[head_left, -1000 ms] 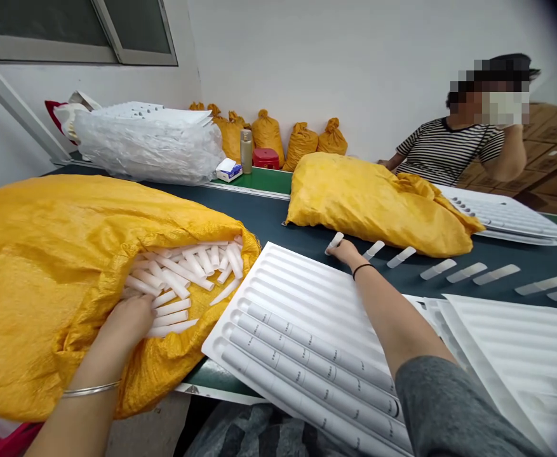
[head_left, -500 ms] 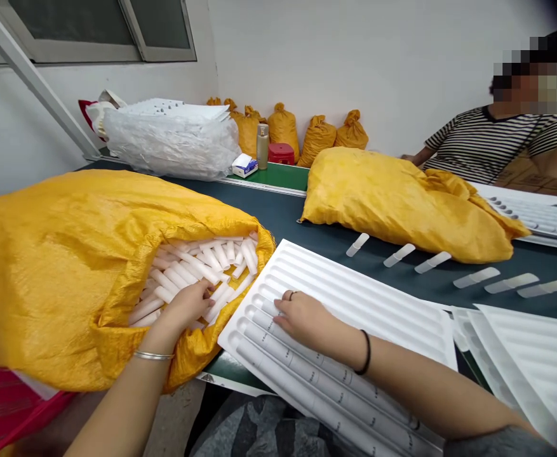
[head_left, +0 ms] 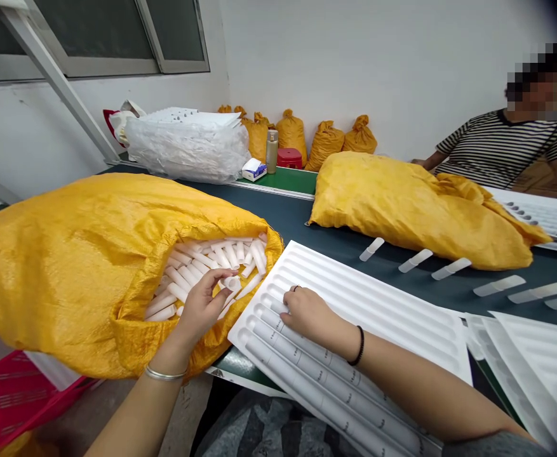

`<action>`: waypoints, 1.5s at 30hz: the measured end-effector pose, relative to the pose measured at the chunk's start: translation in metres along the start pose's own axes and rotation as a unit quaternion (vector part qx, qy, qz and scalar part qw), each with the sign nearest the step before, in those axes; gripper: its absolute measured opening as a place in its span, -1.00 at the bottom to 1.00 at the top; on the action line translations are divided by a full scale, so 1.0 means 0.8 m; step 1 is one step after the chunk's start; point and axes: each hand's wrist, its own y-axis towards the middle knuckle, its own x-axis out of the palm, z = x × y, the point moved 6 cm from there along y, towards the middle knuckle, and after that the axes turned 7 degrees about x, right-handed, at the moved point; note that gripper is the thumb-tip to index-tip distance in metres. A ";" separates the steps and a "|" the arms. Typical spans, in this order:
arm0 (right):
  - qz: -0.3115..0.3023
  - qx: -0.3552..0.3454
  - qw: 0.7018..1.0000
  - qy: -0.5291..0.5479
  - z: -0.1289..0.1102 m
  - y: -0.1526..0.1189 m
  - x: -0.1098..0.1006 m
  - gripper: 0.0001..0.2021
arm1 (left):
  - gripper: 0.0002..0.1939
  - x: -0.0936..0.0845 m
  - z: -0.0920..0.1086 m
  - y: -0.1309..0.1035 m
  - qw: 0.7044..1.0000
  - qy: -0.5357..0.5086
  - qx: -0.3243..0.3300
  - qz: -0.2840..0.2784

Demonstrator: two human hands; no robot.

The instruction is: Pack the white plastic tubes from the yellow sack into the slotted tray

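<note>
An open yellow sack [head_left: 87,254] lay at the left of the table's [head_left: 288,216] near edge, its mouth facing right and heaped with loose white tubes [head_left: 230,255]. At that mouth, the person's left hand [head_left: 206,303] held one white tube [head_left: 232,284], thumb and forefinger curved narrowly around it. Just right of the sack, a grooved tray [head_left: 326,276] jutted over the near edge, with printed tubes [head_left: 307,367] in its closest grooves. The right hand [head_left: 309,314] was over the tray's left end, fingers bent downward; whether they gripped anything could not be told. Toward the far edge sat a closed sack [head_left: 402,206], single tubes [head_left: 415,260] spread before it. Stacked trays [head_left: 545,368] stood near the right end.
</note>
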 end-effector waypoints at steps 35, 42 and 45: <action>0.056 -0.088 0.881 0.462 0.011 -0.026 -0.081 -0.72 | -0.51 -0.001 0.125 -0.040 0.938 0.177 0.291 0.067; -0.093 -0.041 0.786 0.609 -0.001 -0.021 -0.059 -0.66 | -0.47 0.002 0.137 -0.042 0.908 0.222 0.353 0.042; -0.088 -0.039 0.784 0.613 -0.006 -0.025 -0.061 -0.66 | -0.45 0.003 0.140 -0.041 0.917 0.204 0.340 0.045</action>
